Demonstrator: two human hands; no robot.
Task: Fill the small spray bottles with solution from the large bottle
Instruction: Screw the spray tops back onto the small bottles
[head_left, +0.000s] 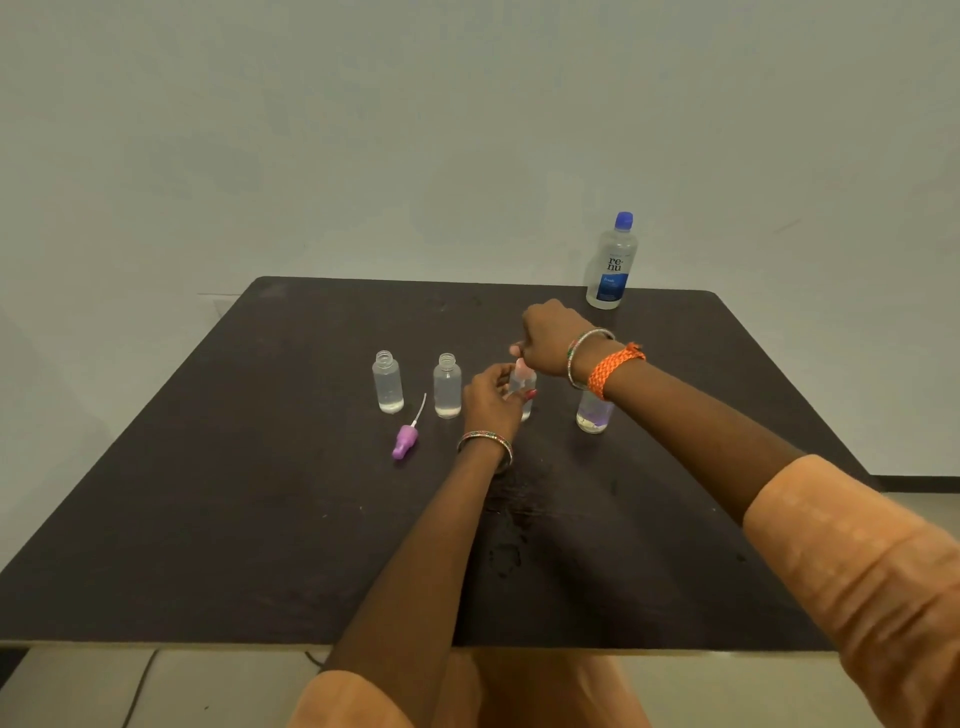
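Large bottle (611, 262) is standing upright, blue cap up, at the tabletop (260, 493) far right edge. Left hand (491, 397) is gripping an upright small spray bottle (523, 387) mid-table; right hand (550, 338) is pinching its pink top. Purple sprayer (405, 440) is lying flat, tube pointing away.

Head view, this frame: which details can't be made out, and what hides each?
- Third small bottle: body mostly behind the left hand; fill level unreadable.
- Its top: covered by the right hand, so cap seating is unclear.
- Fourth small bottle: upper part hidden by the right wrist; capped or open, cannot tell.
- Large bottle: small label print too small to read.
- Purple spray cap: nozzle detail too small.
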